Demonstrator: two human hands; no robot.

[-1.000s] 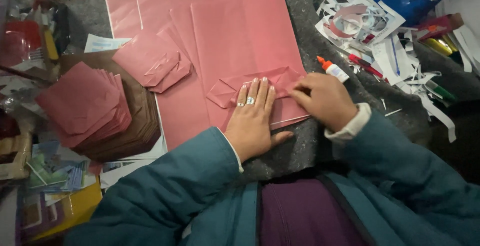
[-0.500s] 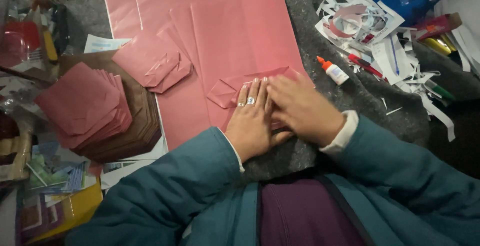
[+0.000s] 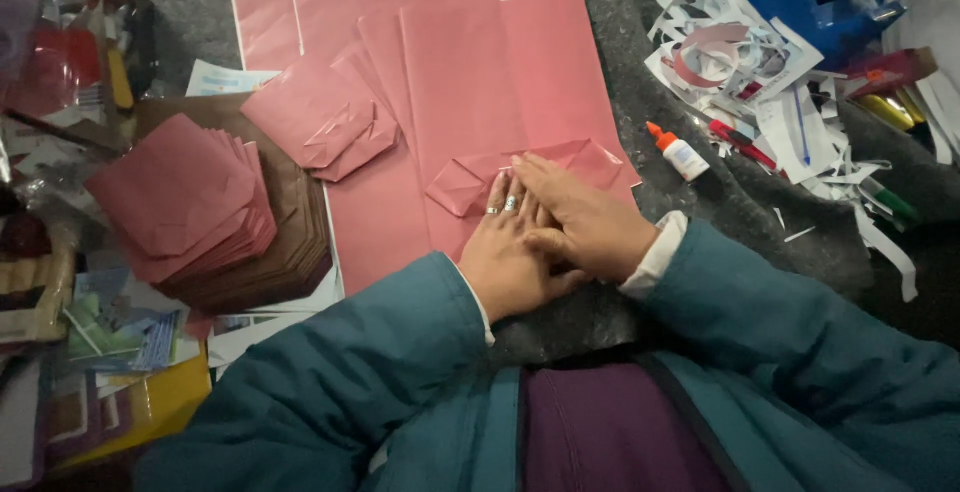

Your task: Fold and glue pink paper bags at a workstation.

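1. Head view: your left hand [image 3: 510,252] lies flat, fingers spread, on the folded bottom flap of the pink paper bag [image 3: 500,102]; your right hand [image 3: 585,222] overlaps it, palm pressing down, pinching nothing.
2. The bag lies on the grey surface [image 3: 690,212], its bottom end nearest you.
3. Left of the bag, a stack of folded bags [image 3: 190,202] looks finished; this flap seems folded and is being pressed flat, while the glue bottle [image 3: 678,152] stands right of the bag.

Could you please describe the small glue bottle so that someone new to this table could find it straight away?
Start at the large pink paper bag lying flat on the grey felt mat. Just off its lower right corner, before the heap of paper scraps, lies the glue bottle. It alone is white with an orange cap; the nearby markers are slimmer.
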